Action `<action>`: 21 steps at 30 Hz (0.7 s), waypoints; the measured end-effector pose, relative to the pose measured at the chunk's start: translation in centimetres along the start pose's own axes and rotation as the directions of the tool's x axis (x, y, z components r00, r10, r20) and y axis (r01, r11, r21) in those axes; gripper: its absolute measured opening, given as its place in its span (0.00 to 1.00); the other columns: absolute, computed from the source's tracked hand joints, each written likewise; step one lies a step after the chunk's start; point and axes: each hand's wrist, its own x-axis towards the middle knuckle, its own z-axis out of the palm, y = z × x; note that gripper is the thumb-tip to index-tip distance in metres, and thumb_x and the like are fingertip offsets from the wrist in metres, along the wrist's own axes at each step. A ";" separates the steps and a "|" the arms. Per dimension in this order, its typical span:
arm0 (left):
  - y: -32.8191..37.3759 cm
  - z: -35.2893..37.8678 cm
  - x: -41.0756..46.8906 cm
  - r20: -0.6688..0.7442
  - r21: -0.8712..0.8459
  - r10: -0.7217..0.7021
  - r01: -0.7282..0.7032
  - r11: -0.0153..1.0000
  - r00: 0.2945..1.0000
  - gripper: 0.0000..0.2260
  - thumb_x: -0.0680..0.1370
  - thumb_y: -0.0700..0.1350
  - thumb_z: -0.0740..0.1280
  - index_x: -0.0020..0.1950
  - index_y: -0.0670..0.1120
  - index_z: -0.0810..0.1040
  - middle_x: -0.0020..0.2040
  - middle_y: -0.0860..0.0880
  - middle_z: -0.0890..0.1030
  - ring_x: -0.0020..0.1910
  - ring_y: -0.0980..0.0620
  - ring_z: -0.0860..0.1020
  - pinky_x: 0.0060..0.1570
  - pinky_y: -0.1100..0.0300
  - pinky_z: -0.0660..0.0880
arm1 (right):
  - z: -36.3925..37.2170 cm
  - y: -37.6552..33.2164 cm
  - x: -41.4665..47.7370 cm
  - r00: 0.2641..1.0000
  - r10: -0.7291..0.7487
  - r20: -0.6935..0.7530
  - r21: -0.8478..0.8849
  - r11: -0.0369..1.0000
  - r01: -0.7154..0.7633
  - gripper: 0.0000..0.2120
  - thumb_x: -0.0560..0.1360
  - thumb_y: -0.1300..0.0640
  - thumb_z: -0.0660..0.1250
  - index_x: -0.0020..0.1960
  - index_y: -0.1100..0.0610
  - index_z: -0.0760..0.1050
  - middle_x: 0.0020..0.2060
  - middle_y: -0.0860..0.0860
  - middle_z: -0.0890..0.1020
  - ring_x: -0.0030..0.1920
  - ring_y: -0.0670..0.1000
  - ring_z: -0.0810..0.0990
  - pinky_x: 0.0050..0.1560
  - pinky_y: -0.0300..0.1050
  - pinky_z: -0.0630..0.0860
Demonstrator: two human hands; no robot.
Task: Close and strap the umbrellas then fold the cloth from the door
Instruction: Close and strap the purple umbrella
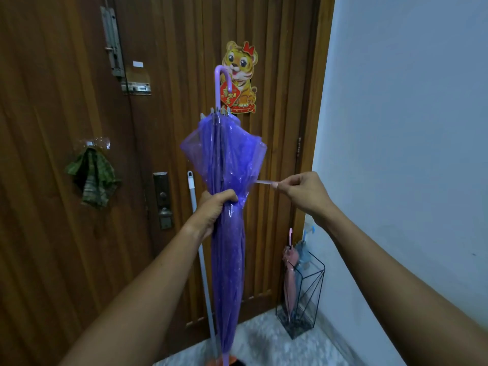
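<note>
A closed purple see-through umbrella [229, 233] stands upright in front of me, hooked handle up, its tip near the floor. My left hand [215, 206] grips it around the gathered canopy at mid-height; the canopy above the hand still flares out loosely. My right hand [303, 192] pinches the end of the umbrella's thin strap [264, 182] and holds it stretched out to the right. A green checked cloth [92, 177] hangs from a clear hook on the wooden door [66, 88] at the left.
A black wire umbrella stand [309, 299] sits in the right corner by the white wall, holding a pink umbrella [290, 270] and a blue one [303, 249]. A grey pole [200, 249] leans on the door behind the purple umbrella. The door lock [163, 202] is left of it.
</note>
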 end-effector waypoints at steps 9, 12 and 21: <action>1.7 -2.6 0.5 0.184 -0.300 -0.021 0.076 0.951 0.983 0.19 0.65 0.40 0.66 0.55 0.39 0.76 0.38 0.47 0.78 0.32 0.51 0.76 0.31 0.57 0.77 | 0.6 -0.5 0.1 0.957 0.247 0.152 0.172 0.947 -0.271 0.13 0.78 0.49 0.68 0.43 0.57 0.84 0.25 0.43 0.74 0.30 0.45 0.67 0.33 0.40 0.65; 1.6 -2.6 0.5 0.276 -0.355 -0.028 0.130 0.926 0.961 0.14 0.66 0.40 0.64 0.51 0.40 0.75 0.36 0.47 0.77 0.30 0.51 0.75 0.31 0.58 0.76 | 1.6 -0.3 0.1 0.940 0.265 0.212 0.175 0.937 -0.304 0.13 0.80 0.51 0.64 0.47 0.56 0.83 0.31 0.48 0.78 0.32 0.46 0.73 0.33 0.41 0.70; 1.2 -1.5 0.4 0.400 -0.337 -0.013 0.160 0.928 0.916 0.23 0.67 0.42 0.67 0.61 0.38 0.74 0.44 0.45 0.79 0.35 0.50 0.77 0.34 0.56 0.78 | 4.7 -0.9 -0.2 0.972 -0.188 0.142 0.324 0.936 0.134 0.07 0.76 0.57 0.72 0.54 0.57 0.80 0.45 0.49 0.84 0.44 0.44 0.83 0.40 0.33 0.78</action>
